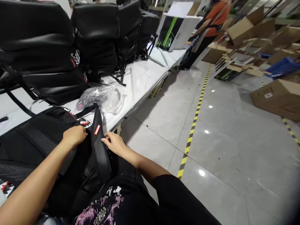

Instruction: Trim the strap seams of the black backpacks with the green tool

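A black backpack [30, 134] lies with its padded back panel up on the white-covered table in front of me. Its shoulder strap [101, 153], with a small red and white label, curves towards my body. My left hand [74, 136] is closed at the bag's edge, just below a shark-mouth print [84, 122]; its fingertips are partly hidden. At the strap's outer edge, my right hand [114, 143] has thumb and fingers bent together, pinching it. Beyond the strap sits a clear plastic bag [103, 98] with dark contents.
Several black backpacks [96, 40] stand in a row along the white table [140, 78]. A white, black and green box [173, 31] is at its far end, near a person in orange [219, 15]. Cardboard boxes [278, 97] lie right, beyond yellow-black floor tape [195, 118].
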### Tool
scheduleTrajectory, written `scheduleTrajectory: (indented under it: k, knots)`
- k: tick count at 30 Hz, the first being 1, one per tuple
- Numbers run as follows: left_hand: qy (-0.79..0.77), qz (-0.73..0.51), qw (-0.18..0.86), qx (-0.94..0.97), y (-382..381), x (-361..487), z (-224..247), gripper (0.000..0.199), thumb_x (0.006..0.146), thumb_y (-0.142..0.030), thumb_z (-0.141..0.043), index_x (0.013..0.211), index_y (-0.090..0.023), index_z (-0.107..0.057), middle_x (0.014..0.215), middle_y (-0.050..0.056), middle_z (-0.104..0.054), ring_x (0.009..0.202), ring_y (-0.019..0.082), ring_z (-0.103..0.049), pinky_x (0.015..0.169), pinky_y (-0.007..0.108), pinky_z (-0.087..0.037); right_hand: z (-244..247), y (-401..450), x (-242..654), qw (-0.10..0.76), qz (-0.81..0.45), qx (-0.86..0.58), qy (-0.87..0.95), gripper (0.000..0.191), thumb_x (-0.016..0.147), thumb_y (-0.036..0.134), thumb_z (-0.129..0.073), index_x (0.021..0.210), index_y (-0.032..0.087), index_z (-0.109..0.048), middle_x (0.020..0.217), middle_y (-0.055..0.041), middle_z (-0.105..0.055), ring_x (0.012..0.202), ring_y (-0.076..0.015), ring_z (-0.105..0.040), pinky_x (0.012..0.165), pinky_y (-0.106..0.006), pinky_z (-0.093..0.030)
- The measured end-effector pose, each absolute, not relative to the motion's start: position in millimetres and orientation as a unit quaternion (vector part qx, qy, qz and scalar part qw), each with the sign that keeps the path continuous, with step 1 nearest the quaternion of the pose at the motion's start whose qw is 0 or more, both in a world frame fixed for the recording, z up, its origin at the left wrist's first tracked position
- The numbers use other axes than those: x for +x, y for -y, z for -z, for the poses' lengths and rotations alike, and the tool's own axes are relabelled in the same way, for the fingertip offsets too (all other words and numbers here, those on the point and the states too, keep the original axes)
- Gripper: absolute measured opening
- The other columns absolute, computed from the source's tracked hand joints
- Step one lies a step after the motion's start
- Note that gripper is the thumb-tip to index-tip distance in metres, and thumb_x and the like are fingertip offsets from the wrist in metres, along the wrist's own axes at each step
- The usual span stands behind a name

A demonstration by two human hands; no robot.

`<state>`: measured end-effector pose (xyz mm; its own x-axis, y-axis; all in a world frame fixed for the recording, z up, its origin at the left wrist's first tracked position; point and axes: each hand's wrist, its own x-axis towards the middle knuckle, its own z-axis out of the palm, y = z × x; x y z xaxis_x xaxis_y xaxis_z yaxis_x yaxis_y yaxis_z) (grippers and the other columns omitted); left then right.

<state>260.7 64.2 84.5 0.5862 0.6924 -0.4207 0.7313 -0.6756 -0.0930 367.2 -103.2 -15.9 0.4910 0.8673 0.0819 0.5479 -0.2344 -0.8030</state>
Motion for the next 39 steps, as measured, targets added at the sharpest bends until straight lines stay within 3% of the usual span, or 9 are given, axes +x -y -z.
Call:
scheduleTrajectory:
  k: [5, 12, 21, 24, 27, 30, 32, 35, 39]
  knots:
    - [-0.307, 0.209, -0.034, 0.928, -66, 247, -75, 0.032, 0.093, -0.036, -0.038, 0.094, -0.022, -0.066, 0.100, 0.012, -0.073, 0.095, 0.030, -0.068, 0.068, 0.032, -0.041, 1, 79, 359, 0.371, -0.124, -0.778, 0.492, 0.045, 0.095, 0.049, -0.055, 0.129, 0.021, -0.048, 0.118, -0.0103, -0.066, 0.104, -0.0262, -0.065, 0.086, -0.037, -0.049]
    - [-0.232, 0.199, -0.015, 0.952, -67, 232, -70, 0.025, 0.093, -0.032, -0.040, 0.087, -0.024, -0.063, 0.101, 0.007, -0.073, 0.094, 0.026, -0.068, 0.066, 0.029, -0.037, 4, 59, 365, 0.324, -0.158, -0.799, 0.482, 0.047, 0.091, 0.049, -0.062, 0.125, 0.021, -0.046, 0.113, -0.0111, -0.068, 0.102, -0.0268, -0.066, 0.082, -0.036, -0.048]
    - [-0.213, 0.117, 0.096, 0.965, -63, 221, -65, 0.020, 0.087, -0.025, -0.051, 0.070, -0.025, -0.062, 0.076, 0.001, -0.068, 0.074, 0.019, -0.063, 0.063, 0.026, -0.033, 7, 60, 371, 0.322, -0.179, -0.800, 0.474, 0.048, 0.088, 0.048, -0.066, 0.125, 0.023, -0.048, 0.107, -0.0078, -0.070, 0.097, -0.0255, -0.067, 0.077, -0.033, -0.045]
    - [-0.228, 0.048, 0.139, 0.963, -54, 218, -60, 0.019, 0.089, -0.024, -0.052, 0.073, -0.025, -0.064, 0.079, 0.001, -0.068, 0.076, 0.017, -0.062, 0.069, 0.026, -0.038, 9, 63, 372, 0.329, -0.172, -0.798, 0.474, 0.048, 0.090, 0.045, -0.064, 0.128, 0.023, -0.046, 0.108, -0.0074, -0.069, 0.097, -0.0244, -0.066, 0.077, -0.032, -0.044]
    - [-0.274, -0.026, 0.145, 0.950, -45, 217, -48, 0.021, 0.094, -0.028, -0.048, 0.085, -0.024, -0.066, 0.092, 0.004, -0.066, 0.093, 0.019, -0.061, 0.084, 0.029, -0.042, 8, 63, 375, 0.338, -0.183, -0.792, 0.475, 0.046, 0.091, 0.040, -0.063, 0.130, 0.020, -0.045, 0.107, -0.0072, -0.070, 0.090, -0.0230, -0.066, 0.076, -0.032, -0.045]
    - [-0.302, -0.195, 0.267, 0.894, -35, 219, -31, 0.017, 0.090, -0.028, -0.054, 0.081, -0.020, -0.066, 0.111, 0.007, -0.061, 0.101, 0.019, -0.058, 0.088, 0.030, -0.044, 7, 64, 377, 0.347, -0.197, -0.788, 0.469, 0.047, 0.091, 0.038, -0.062, 0.130, 0.019, -0.046, 0.105, -0.0073, -0.070, 0.087, -0.0227, -0.066, 0.075, -0.033, -0.045]
    - [-0.299, -0.299, 0.439, 0.793, -29, 223, -20, 0.017, 0.087, -0.031, -0.057, 0.077, -0.018, -0.063, 0.111, 0.007, -0.061, 0.084, 0.014, -0.060, 0.077, 0.027, -0.047, 7, 66, 378, 0.354, -0.195, -0.787, 0.466, 0.048, 0.091, 0.039, -0.062, 0.131, 0.019, -0.046, 0.107, -0.0079, -0.070, 0.087, -0.0227, -0.066, 0.077, -0.033, -0.046]
    - [-0.315, -0.349, 0.601, 0.646, -24, 232, -10, 0.027, 0.087, -0.043, -0.055, 0.079, -0.017, -0.056, 0.086, 0.003, -0.064, 0.052, 0.006, -0.049, 0.052, 0.021, -0.039, 9, 70, 377, 0.359, -0.187, -0.784, 0.470, 0.049, 0.091, 0.040, -0.060, 0.132, 0.019, -0.046, 0.108, -0.0091, -0.070, 0.088, -0.0236, -0.066, 0.079, -0.035, -0.048]
    - [-0.365, -0.376, 0.628, 0.575, -22, 241, -8, 0.031, 0.082, -0.046, -0.059, 0.073, -0.018, -0.049, 0.063, -0.005, -0.052, 0.042, 0.003, -0.037, 0.041, 0.017, -0.026, 8, 72, 373, 0.362, -0.128, -0.789, 0.480, 0.051, 0.090, 0.043, -0.057, 0.133, 0.017, -0.048, 0.118, -0.0135, -0.066, 0.096, -0.0270, -0.065, 0.083, -0.040, -0.050]
